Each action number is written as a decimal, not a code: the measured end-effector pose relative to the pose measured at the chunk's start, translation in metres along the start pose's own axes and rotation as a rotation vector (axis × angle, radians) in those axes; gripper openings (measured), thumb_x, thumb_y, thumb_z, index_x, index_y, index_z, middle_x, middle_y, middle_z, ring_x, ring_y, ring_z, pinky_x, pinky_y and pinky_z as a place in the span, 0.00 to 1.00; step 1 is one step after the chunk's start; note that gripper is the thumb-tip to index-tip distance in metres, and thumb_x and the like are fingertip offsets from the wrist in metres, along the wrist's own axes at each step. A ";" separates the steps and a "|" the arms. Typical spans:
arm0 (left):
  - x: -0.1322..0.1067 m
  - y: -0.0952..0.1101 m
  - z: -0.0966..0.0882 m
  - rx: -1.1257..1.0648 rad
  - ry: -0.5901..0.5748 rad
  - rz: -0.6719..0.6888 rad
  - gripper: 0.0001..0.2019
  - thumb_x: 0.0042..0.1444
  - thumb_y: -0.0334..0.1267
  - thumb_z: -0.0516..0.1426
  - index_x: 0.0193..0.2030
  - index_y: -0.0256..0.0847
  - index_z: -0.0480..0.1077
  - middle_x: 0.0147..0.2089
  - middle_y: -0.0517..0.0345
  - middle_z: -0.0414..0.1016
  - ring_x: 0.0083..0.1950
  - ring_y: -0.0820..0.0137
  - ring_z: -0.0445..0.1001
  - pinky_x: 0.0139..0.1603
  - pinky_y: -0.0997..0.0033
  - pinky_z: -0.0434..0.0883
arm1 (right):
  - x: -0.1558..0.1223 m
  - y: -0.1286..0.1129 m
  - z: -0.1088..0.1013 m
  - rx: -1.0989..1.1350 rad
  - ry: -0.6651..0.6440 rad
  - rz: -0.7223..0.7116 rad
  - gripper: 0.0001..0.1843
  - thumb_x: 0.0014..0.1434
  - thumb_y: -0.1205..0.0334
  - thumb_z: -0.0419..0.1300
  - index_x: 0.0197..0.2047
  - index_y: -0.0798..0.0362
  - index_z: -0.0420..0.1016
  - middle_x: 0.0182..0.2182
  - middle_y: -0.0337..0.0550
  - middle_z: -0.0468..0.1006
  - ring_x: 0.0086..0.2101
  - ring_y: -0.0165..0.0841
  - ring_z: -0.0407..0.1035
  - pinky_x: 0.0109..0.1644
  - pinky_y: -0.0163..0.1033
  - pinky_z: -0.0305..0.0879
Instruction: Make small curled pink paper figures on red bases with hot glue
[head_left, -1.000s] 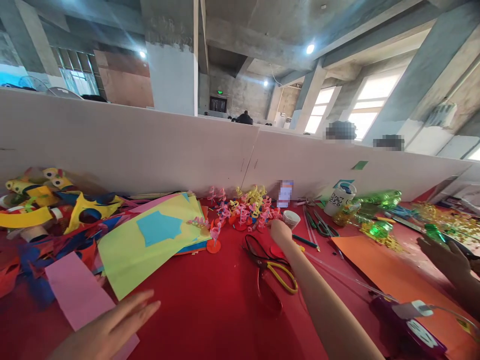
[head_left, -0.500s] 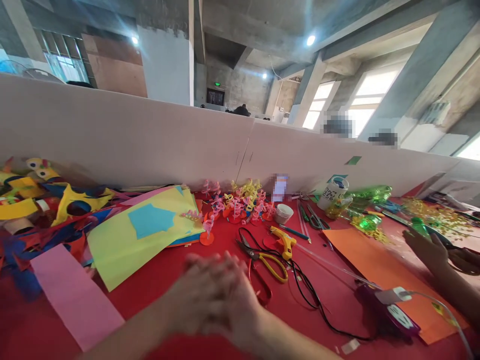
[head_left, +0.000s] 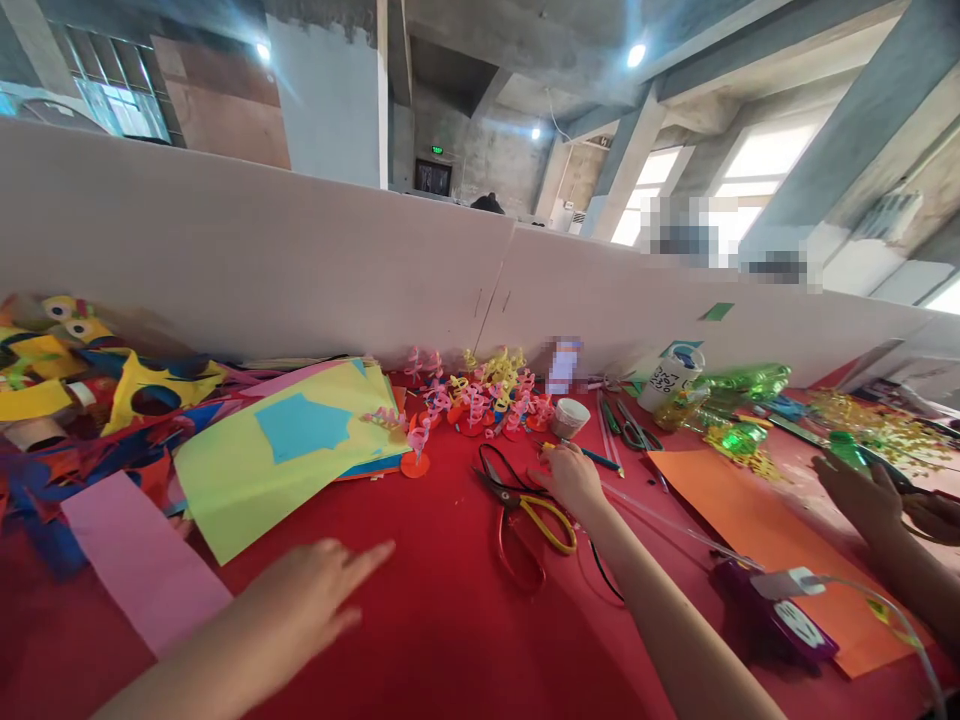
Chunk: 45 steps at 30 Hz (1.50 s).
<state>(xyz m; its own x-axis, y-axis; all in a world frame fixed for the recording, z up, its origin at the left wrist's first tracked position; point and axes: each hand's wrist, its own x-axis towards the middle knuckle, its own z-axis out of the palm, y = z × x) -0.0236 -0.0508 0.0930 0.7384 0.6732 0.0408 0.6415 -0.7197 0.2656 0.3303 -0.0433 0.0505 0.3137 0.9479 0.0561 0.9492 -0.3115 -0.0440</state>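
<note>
Cup [head_left: 570, 417] just beyond right hand [head_left: 574, 478]

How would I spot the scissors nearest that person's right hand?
On the red table, look just left of the right hand. The scissors lie there flat, one handle yellow, one red, unlike the green scissors farther back.

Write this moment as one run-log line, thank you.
left hand: open over red table | right hand: beside yellow-handled scissors, grasp unclear | another person's hand: near orange sheet
</note>
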 end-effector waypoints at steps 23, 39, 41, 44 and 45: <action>-0.084 -0.094 0.005 -0.089 -0.253 -0.278 0.39 0.45 0.25 0.54 0.64 0.57 0.53 0.67 0.59 0.56 0.64 0.58 0.59 0.59 0.57 0.63 | -0.062 -0.115 0.033 0.544 0.237 -0.428 0.14 0.55 0.67 0.55 0.46 0.51 0.71 0.42 0.49 0.72 0.44 0.43 0.65 0.48 0.48 0.62; -0.025 -0.019 0.059 -0.190 0.061 -0.091 0.29 0.50 0.44 0.61 0.59 0.45 0.61 0.49 0.50 0.71 0.50 0.61 0.70 0.50 0.61 0.68 | -0.121 -0.151 0.035 0.551 -0.095 -0.829 0.13 0.55 0.70 0.60 0.45 0.50 0.71 0.42 0.45 0.72 0.42 0.37 0.67 0.46 0.43 0.67; -0.021 -0.030 0.049 -0.164 0.086 -0.140 0.13 0.56 0.43 0.56 0.45 0.42 0.71 0.35 0.56 0.74 0.37 0.67 0.74 0.40 0.69 0.70 | -0.122 -0.143 0.035 0.555 -0.070 -0.855 0.11 0.57 0.69 0.58 0.44 0.50 0.72 0.42 0.45 0.73 0.41 0.36 0.67 0.46 0.42 0.68; -0.014 -0.058 0.015 0.035 0.244 -0.209 0.21 0.60 0.45 0.50 0.19 0.39 0.68 0.23 0.58 0.68 0.28 0.70 0.70 0.34 0.71 0.68 | -0.124 -0.133 0.033 0.594 -0.051 -0.887 0.11 0.60 0.68 0.55 0.46 0.50 0.72 0.43 0.45 0.73 0.42 0.35 0.67 0.48 0.42 0.68; -0.012 -0.068 0.000 0.113 0.341 -0.267 0.22 0.61 0.44 0.49 0.18 0.39 0.67 0.22 0.57 0.67 0.28 0.69 0.70 0.33 0.71 0.68 | -0.124 -0.131 0.033 0.610 -0.056 -0.892 0.12 0.60 0.68 0.55 0.47 0.50 0.71 0.44 0.45 0.73 0.42 0.35 0.67 0.48 0.42 0.67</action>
<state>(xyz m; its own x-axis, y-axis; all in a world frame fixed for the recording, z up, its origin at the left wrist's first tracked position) -0.0762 -0.0099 0.0742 0.4446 0.8420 0.3057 0.8333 -0.5139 0.2036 0.1664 -0.1173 0.0161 -0.5008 0.8228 0.2687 0.6577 0.5636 -0.4998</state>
